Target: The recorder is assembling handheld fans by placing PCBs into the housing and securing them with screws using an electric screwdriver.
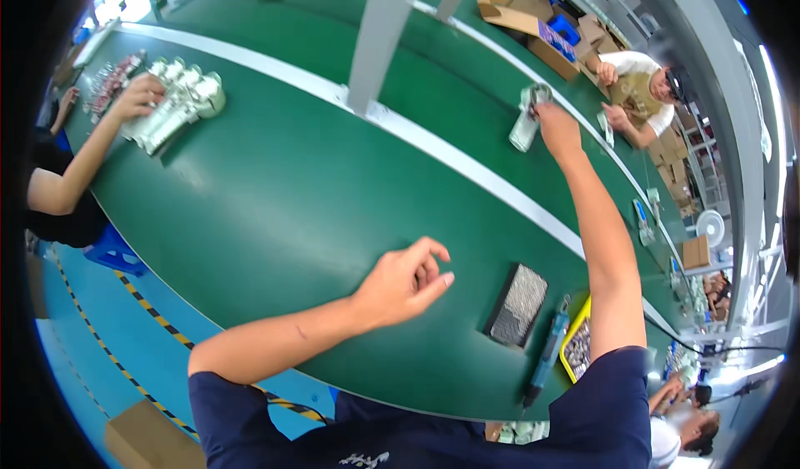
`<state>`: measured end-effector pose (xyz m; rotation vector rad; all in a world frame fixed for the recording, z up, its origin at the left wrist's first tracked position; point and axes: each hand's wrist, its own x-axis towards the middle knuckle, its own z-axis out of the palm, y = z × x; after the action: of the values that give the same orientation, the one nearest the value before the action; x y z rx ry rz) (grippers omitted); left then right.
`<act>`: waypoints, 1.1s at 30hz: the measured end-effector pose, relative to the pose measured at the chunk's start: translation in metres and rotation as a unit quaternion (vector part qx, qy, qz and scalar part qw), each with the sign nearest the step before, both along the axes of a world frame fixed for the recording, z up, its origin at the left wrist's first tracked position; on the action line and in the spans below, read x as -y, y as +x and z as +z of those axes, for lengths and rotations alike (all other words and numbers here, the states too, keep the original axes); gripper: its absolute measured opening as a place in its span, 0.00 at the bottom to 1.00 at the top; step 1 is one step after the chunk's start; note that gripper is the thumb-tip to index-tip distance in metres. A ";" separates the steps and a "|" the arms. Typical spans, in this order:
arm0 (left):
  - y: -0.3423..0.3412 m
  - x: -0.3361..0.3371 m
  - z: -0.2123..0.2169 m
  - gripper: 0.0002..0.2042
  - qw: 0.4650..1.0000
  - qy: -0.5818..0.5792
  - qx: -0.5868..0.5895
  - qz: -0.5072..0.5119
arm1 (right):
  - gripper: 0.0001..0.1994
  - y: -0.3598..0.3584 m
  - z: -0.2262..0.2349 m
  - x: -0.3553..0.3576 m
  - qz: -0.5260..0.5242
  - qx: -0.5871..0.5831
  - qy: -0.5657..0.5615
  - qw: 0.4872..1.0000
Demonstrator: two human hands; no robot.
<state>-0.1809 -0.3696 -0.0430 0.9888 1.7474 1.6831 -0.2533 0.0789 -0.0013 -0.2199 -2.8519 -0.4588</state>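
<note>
Right hand [558, 125] has its fingers on the pale green part [522, 132], well beyond the empty, loosely curled left hand [402, 284], can't tell if it's gripped, so imo get a snug hold before lifting off the tabletop [275, 185].

Beneath the left fingers [432, 246] spreads a long, smooth, dark-green work table [275, 219], crossed beyond them by a flat white strip [454, 160]. A square grey metal post [379, 44] stands left of the right fingers [543, 112]. Far left of the left fingers are a blue plastic stool [114, 250] and light-blue floor [108, 304] with black-and-yellow striped tape [162, 320]. Right of the right fingers, a long white tube light [772, 94] glows.
</note>
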 end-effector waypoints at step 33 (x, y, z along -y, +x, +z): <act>-0.120 0.197 0.229 0.14 0.869 -0.295 -0.374 0.136 | 0.06 0.344 0.183 0.448 -0.091 -0.052 -0.698 0.708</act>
<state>-0.3012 -0.5662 0.1862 1.2063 2.7808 0.7758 0.0907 -0.3686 0.1817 -0.7085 -2.3715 1.6954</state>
